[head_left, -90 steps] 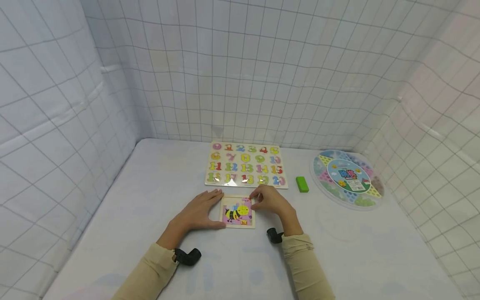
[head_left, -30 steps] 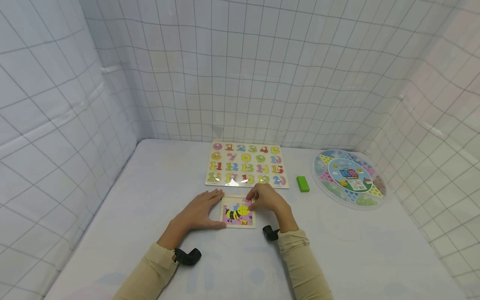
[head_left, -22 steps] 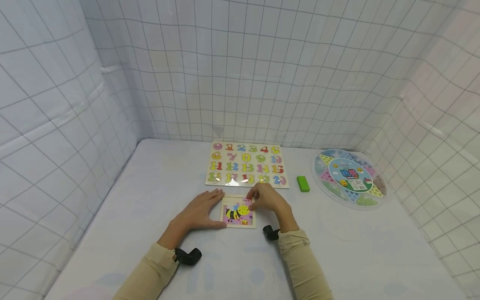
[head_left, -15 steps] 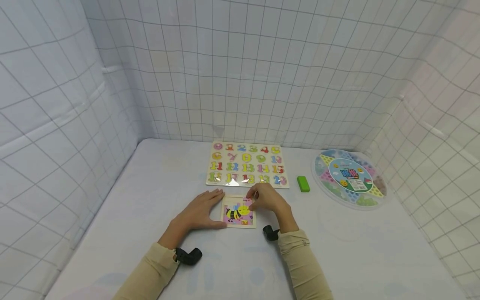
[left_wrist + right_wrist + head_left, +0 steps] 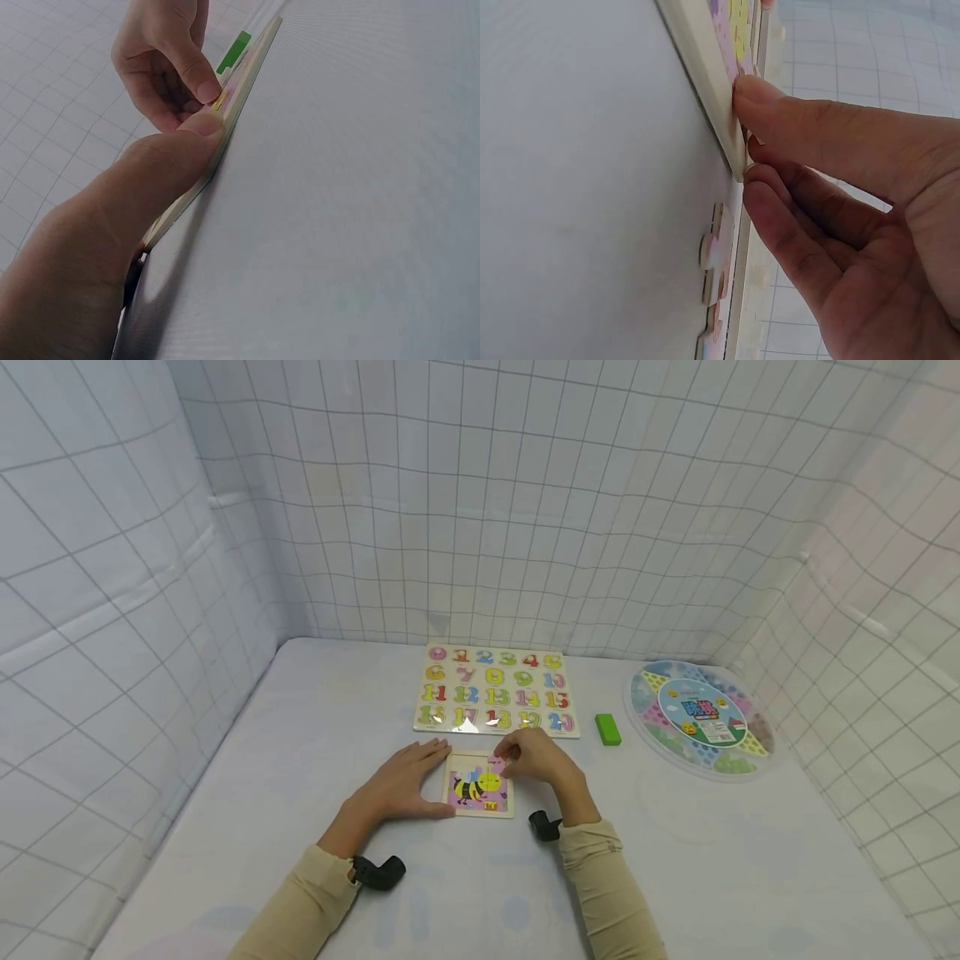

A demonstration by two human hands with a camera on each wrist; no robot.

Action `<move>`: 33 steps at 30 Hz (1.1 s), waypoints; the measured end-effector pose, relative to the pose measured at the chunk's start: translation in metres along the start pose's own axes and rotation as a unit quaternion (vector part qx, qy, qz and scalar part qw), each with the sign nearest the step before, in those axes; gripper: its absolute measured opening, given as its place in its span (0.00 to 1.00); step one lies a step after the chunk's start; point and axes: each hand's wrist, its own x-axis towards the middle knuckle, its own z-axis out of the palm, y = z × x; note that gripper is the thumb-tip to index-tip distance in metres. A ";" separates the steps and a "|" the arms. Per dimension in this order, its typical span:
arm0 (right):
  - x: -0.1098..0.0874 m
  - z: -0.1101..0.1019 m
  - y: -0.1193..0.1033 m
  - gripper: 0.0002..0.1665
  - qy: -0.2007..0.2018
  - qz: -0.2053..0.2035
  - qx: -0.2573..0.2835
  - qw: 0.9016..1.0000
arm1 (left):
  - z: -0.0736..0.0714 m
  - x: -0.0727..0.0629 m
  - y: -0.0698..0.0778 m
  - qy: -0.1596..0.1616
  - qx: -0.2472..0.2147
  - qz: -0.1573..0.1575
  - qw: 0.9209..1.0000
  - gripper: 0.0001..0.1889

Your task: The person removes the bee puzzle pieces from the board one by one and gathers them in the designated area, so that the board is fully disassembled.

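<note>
A small wooden jigsaw puzzle board (image 5: 480, 814) with a yellow-and-black bee picture lies on the white table. My left hand (image 5: 397, 785) rests at its left side, thumb at the near left corner and straight fingers by the far left corner; in the left wrist view the thumb presses the near edge. At the far right corner my right hand (image 5: 536, 756) pinches a pink puzzle piece (image 5: 496, 763) between thumb and fingers. The right wrist view shows more of the pinch, though fingertips hide most of the piece. Loose jigsaw pieces (image 5: 717, 255) lie beyond the board there.
A number puzzle board (image 5: 495, 689) lies just behind. To its right are a green block (image 5: 608, 729) and a round clear-covered game board (image 5: 701, 714). Grid-patterned cloth walls (image 5: 480, 527) close off the back and sides.
Since three seconds ago my right hand has moved slightly left over the far right corner. The pink piece there now looks shifted or slightly tilted. My left hand has stayed nearly still.
</note>
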 end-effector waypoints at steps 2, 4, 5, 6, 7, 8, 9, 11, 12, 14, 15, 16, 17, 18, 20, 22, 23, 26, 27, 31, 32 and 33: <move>-0.001 0.000 0.000 0.12 -0.002 0.001 -0.002 1.000 | 0.000 0.000 0.001 -0.002 0.000 -0.001 1.000 0.55; -0.002 -0.001 0.000 0.12 -0.003 0.002 -0.004 1.000 | 0.000 0.001 0.002 -0.002 0.001 -0.001 1.000 0.55; -0.001 -0.001 0.000 0.12 -0.004 0.001 -0.004 1.000 | -0.001 0.000 0.002 -0.003 0.000 -0.001 1.000 0.55; -0.001 -0.001 0.000 0.12 -0.005 0.002 -0.003 1.000 | -0.001 0.001 0.002 -0.002 0.000 0.000 1.000 0.54; -0.001 -0.001 0.000 0.12 -0.005 0.003 -0.003 1.000 | -0.001 0.000 0.002 -0.002 0.000 -0.001 1.000 0.54; -0.001 -0.001 0.000 0.12 -0.006 0.004 -0.002 1.000 | -0.001 0.000 0.002 -0.002 0.000 -0.001 1.000 0.54; -0.001 -0.001 0.001 0.12 -0.006 0.005 -0.001 1.000 | -0.001 0.000 0.002 -0.001 0.000 -0.001 1.000 0.54; -0.001 -0.001 0.001 0.12 -0.007 0.004 0.000 1.000 | 0.000 0.000 0.001 -0.001 0.001 -0.001 1.000 0.54; -0.001 -0.001 0.002 0.13 -0.006 0.004 0.000 1.000 | 0.000 0.000 0.001 -0.001 0.002 -0.002 1.000 0.54; -0.001 -0.002 0.003 0.13 -0.004 0.001 0.003 1.000 | 0.001 0.001 0.001 0.000 0.003 -0.001 1.000 0.55; -0.001 -0.002 0.004 0.13 -0.003 0.001 0.004 1.000 | 0.001 0.001 0.001 0.000 0.005 -0.002 1.000 0.55; -0.001 -0.002 0.004 0.13 -0.001 0.001 0.006 1.000 | 0.001 0.001 0.001 0.001 0.006 -0.001 1.000 0.55; -0.001 -0.003 0.004 0.14 0.000 0.002 0.008 1.000 | 0.001 0.001 0.001 0.002 0.007 -0.001 1.000 0.55; -0.001 -0.003 0.005 0.14 0.001 0.003 0.009 1.000 | 0.001 0.001 0.000 0.004 0.006 0.002 1.000 0.55; -0.002 -0.004 0.005 0.14 0.002 0.003 0.012 1.000 | 0.001 0.000 0.001 0.007 0.005 0.006 1.000 0.54; -0.003 -0.005 0.005 0.14 0.002 0.001 0.017 1.000 | 0.001 0.000 0.001 0.008 0.005 0.006 1.000 0.54; -0.003 -0.005 0.004 0.14 0.002 0.000 0.020 1.000 | 0.000 0.000 0.001 0.009 0.006 0.006 1.000 0.54; -0.004 -0.006 0.003 0.14 0.001 -0.004 0.027 1.000 | 0.000 0.001 0.002 0.009 0.004 0.005 1.000 0.54; -0.004 -0.006 0.003 0.14 0.001 -0.006 0.028 1.000 | 0.000 0.001 0.002 0.009 0.004 0.005 1.000 0.54; -0.003 -0.005 0.004 0.13 -0.003 -0.006 0.031 0.999 | 0.000 0.001 0.002 0.006 0.003 0.003 1.000 0.54; -0.003 -0.005 0.005 0.13 -0.004 -0.007 0.031 0.999 | 0.000 0.001 0.002 0.005 0.003 0.003 1.000 0.54; -0.003 -0.005 0.005 0.13 -0.005 -0.007 0.031 0.999 | -0.001 0.001 0.002 0.004 0.003 0.002 1.000 0.54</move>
